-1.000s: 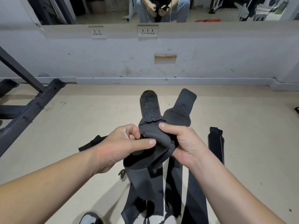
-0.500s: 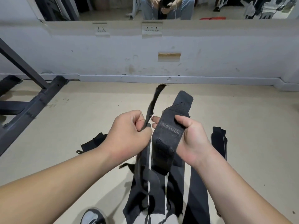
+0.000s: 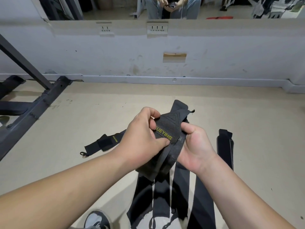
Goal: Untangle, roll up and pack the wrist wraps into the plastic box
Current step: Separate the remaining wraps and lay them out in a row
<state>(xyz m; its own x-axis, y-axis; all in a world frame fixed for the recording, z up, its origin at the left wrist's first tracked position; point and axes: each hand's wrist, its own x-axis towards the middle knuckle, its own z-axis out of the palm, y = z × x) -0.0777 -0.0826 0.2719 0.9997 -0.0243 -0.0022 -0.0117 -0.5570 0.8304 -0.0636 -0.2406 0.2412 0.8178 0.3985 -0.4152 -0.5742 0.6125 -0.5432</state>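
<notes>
A bundle of black wrist wraps (image 3: 170, 129) is held up in front of me, with a yellow-lettered label on top. My left hand (image 3: 143, 138) pinches the bundle from the left, thumb pressed by the label. My right hand (image 3: 196, 146) grips it from the right, fingers curled behind the fabric. Several long black tails (image 3: 165, 195) hang down from the bundle toward my lap. A separate black wrap (image 3: 105, 142) with a metal ring lies on the floor to the left. Another black wrap (image 3: 225, 147) lies flat on the floor to the right. No plastic box is in view.
A dark metal gym frame (image 3: 33, 109) runs along the floor at the left. A white wall (image 3: 231, 55) with a mirror above it stands ahead; the mirror shows a seated person's legs and hands. My shoe (image 3: 97, 219) shows at the bottom.
The upright fuzzy tail that my left hand pinched has been laid over the bundle. A yellow-lettered label now faces up, and both hands have closed in together on the bundle.
</notes>
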